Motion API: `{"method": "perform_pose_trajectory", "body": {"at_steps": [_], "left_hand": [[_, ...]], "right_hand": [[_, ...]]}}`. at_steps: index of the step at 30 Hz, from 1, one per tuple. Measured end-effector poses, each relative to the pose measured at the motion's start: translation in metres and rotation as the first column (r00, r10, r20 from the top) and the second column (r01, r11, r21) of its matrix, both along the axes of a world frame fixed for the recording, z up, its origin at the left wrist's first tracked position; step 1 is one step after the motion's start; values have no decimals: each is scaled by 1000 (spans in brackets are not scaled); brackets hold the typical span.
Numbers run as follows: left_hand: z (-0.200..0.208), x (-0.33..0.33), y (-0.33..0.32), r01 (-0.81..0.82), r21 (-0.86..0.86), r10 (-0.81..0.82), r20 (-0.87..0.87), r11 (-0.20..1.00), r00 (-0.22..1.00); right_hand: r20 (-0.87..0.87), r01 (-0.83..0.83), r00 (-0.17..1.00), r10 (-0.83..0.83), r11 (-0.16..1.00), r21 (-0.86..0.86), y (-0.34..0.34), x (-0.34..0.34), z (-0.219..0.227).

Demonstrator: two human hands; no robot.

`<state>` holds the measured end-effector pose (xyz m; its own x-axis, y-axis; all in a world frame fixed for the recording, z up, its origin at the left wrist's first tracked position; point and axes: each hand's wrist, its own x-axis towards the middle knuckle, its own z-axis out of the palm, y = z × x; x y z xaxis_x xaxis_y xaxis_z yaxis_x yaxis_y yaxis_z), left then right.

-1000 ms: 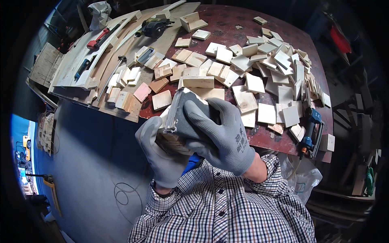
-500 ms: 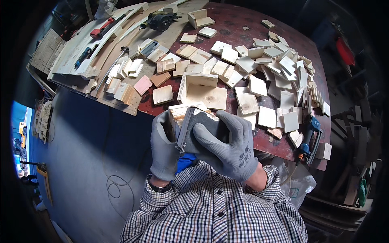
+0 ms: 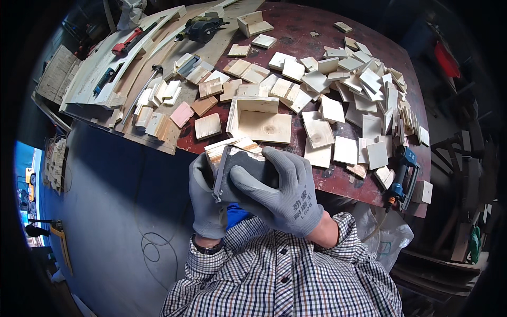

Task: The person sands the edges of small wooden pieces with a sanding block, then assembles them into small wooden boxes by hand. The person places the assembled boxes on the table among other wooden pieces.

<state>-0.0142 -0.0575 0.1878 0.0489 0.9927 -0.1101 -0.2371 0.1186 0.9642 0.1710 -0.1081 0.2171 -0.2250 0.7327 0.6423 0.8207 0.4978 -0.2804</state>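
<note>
Wood stack (image 3: 232, 145), layered flat pieces, pale with brown streaks, held up between both hands just off the near edge of the surface. Dark grey pad (image 3: 251, 169) lies over its near face, worn-looking along the far edge; rough like an abrasive sheet, can't confirm.

Left hand (image 3: 206, 211), grey glove: fingers wrapped round the stack's left side, tips mostly hidden, so exact grip can't be told. Right hand (image 3: 290, 193), same glove: thumb laid flat across the pad, index finger hooked at its far right corner, pinching pad and wood together; other fingers' tips out of sight.

Handling, judged: stack light to moderate, stiff, not fragile; edges maybe splintery, separate layers could slide. Best hold: squeeze across both ends, palms on the sides. Pad probably thin, bendy, grippy; hold by the flat with thumb pressure.

Just far of the hands: open wooden corner piece (image 3: 266, 127) on the dark red surface (image 3: 338, 182). Left of it, pale block (image 3: 207, 126), pinkish block (image 3: 182, 114). Far right, big heap of flat wood pieces (image 3: 371, 80); near right, blue-black nailer (image 3: 404, 169). Far left: hammer (image 3: 157, 68), black power tool (image 3: 202, 29), red tool (image 3: 125, 43).
</note>
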Motion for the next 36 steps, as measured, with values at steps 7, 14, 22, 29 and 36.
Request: {"method": "perform_pose_trajectory", "body": {"at_steps": [7,14,22,29,36], "left_hand": [[0,-13,-5,43,-34,-38,128,998,991],[1,-13,-8,253,-57,-213,387,966,897],[-45,-47,-4,258,-320,43,699,912,714],[-25,-24,-9,318,215,-248,-299,923,921],[-36,-35,6,400,-235,-90,758,886,645]], "right_hand": [[-367,30,897,-244,865,-501,27,76,-42],[-315,-195,936,156,976,-97,13,23,-4],[-492,-79,863,-114,931,-355,-7,61,-101],[-211,-263,948,238,959,-100,12,28,18],[-308,-22,949,-69,959,-283,-11,63,-75]]}}
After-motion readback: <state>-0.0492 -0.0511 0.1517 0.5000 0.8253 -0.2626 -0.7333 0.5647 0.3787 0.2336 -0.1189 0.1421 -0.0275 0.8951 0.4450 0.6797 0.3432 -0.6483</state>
